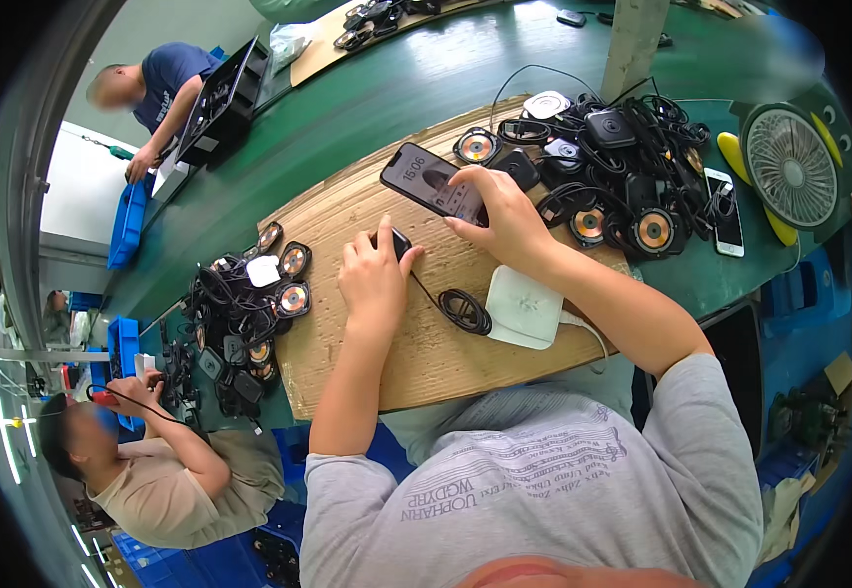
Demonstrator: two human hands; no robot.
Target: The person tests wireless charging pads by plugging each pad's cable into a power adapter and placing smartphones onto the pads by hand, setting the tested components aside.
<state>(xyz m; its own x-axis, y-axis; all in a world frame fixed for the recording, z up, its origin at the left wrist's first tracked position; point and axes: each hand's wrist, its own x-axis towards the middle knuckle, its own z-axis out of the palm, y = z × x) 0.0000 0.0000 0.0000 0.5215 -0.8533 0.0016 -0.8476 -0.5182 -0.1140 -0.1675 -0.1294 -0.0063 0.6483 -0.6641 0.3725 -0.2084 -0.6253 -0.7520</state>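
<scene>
Corrugated cardboard (426, 370) covers part of the green workbench (347, 108), and over it I have a dark phone (428, 181), tilted, with its screen lit and facing up. My right hand (506, 218) appears to grip it near the lower end, thumb by one long edge and forefinger across to the other, parted by about the phone's width. Just beside it, my left hand (372, 272) is curled snugly round a small black device (401, 243), thumb pressed to its side; how the tucked fingers sit underneath I cannot tell. I judge that I am bringing phone and device together, perhaps to try one against the other; the two look slightly apart, so the next move calls for lining up their faces while the left steadies the device and its lead runs slack. That lead goes to a coiled black cable (465, 312) beside a white square pad (524, 307) near my right forearm. Farther out, a heap of black cables and discs (632, 162) lies to my right, with a white phone (727, 220) and a fan (793, 167) beyond, and another tangled heap (235, 328) to my left. Past that, a co-worker in beige (200, 485) and one in dark blue (179, 83) are busy.
</scene>
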